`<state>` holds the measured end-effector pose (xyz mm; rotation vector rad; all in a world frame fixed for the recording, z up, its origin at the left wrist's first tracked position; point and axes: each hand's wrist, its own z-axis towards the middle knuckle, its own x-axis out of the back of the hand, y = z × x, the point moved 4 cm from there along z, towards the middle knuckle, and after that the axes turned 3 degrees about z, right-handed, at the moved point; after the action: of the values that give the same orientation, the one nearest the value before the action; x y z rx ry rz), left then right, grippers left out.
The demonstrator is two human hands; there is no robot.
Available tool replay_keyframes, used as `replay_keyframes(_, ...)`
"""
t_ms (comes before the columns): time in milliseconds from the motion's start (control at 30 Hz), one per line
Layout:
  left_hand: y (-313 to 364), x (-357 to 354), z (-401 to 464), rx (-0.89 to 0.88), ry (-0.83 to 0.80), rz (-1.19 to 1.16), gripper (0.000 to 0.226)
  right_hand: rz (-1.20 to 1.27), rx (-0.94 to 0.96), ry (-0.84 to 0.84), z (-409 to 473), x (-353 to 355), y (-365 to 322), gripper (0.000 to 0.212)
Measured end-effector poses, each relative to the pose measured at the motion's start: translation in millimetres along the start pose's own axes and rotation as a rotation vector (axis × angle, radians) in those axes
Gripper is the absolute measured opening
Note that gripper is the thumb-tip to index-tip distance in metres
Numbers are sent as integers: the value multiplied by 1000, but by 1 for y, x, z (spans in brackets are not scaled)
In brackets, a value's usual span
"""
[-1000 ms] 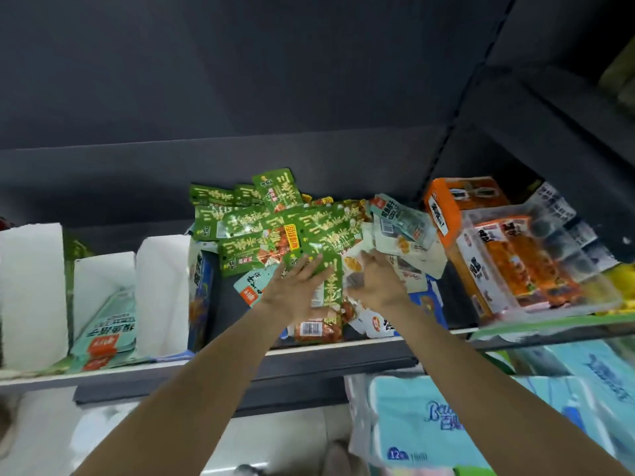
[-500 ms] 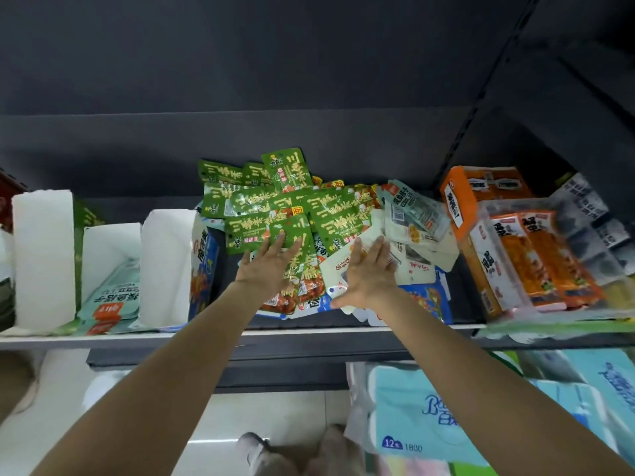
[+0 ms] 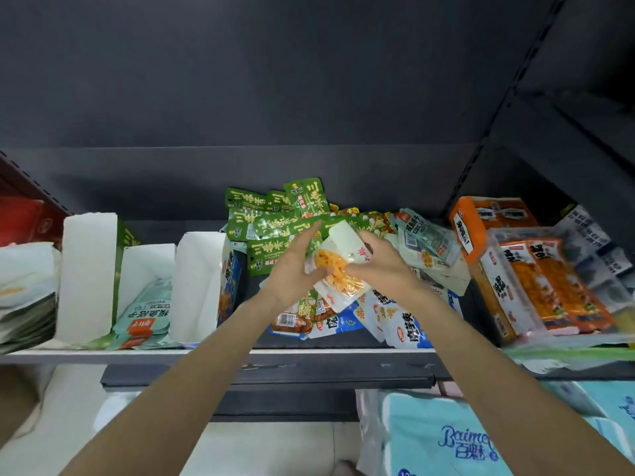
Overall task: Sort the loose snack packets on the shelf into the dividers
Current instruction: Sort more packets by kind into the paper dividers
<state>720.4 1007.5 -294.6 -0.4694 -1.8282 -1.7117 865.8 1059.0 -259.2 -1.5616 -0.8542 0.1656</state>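
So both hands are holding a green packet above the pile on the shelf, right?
Not green. In the head view, the left hand and right hand hold a white packet with orange food printed on it; the green packets lie in the pile behind.

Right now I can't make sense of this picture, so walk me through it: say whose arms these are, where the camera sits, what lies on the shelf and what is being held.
There is no machine here. A person wears a camera on the head, which looks forward and down, so the two bare arms reaching in are their own.

In front is a dark metal shelf. A loose heap of flat green foil snack packets lies at its middle, with white and blue packets nearer the front edge. To the left stand white cardboard dividers; one slot holds pale green packets. To the right is an orange box.

The left hand and right hand together hold a small bunch of white packets with an orange picture, lifted above the heap.
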Motion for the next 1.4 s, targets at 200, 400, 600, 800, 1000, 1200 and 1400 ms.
replay_keyframes(200, -9, 89, -28, 41, 227, -70, 13, 218, 87, 129, 4, -36, -56, 21)
replay_keyframes(400, -65, 207, -87, 41, 447, 13, 16, 86, 353, 69, 16, -143, -141, 15)
replay_keyframes(600, -136, 317, -149, 54, 589, 122, 14, 32, 437, 18, 23, -269, -204, 21)
replay_keyframes(800, -201, 370, -184, 146, 538, 227, 19, -96, 491, 18, 30, -363, -231, 23)
replay_keyframes(1000, -244, 384, -198, 159, 371, 429, 23, -324, 467, -91, 35, -409, -222, 26)
replay_keyframes(1200, -236, 376, -205, 254, 173, 88, 29, -434, 271, -292, 39, -422, -208, 34)
replay_keyframes(1400, -238, 370, -206, 222, -20, 514, 32, -407, 108, -499, 34, -423, -193, 50)
